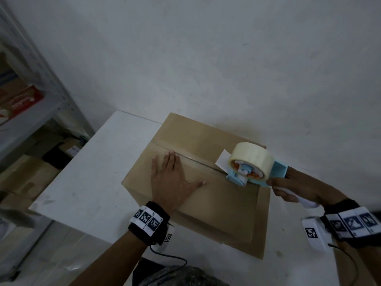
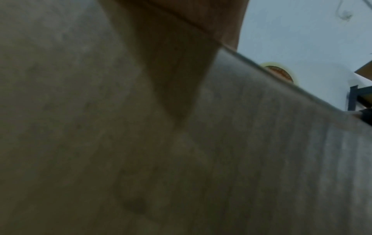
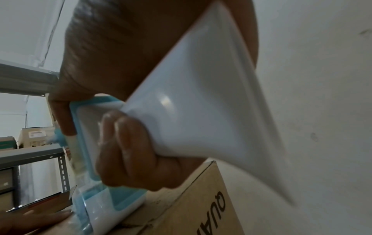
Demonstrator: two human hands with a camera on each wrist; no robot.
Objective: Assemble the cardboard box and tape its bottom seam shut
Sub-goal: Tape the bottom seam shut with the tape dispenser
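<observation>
The box (image 1: 206, 182) sits on a white table (image 1: 88, 172), close against a pale wall (image 1: 206, 48), with its closed flaps facing up. The seam (image 1: 195, 159) between the two flaps runs from the far left edge toward the near right. A tape dispenser (image 1: 250, 168), light blue with a white handle and a roll (image 1: 251, 157) of clear tape, rests on the seam near the box's right end.

The left hand (image 1: 171, 180) lies flat on the near flap, fingers straight and spread, thumb out to the right, fingertips at the seam. The right hand (image 1: 296, 187) grips the dispenser's handle, fingers (image 3: 130, 146) curled round it, thumb along the top. In the right wrist view the dispenser's front edge touches the cardboard, and black lettering shows on the box's side.

Both wrists wear black bands carrying white marker tags. To the left stands a grey metal shelf (image 1: 41, 96) holding cartons.
</observation>
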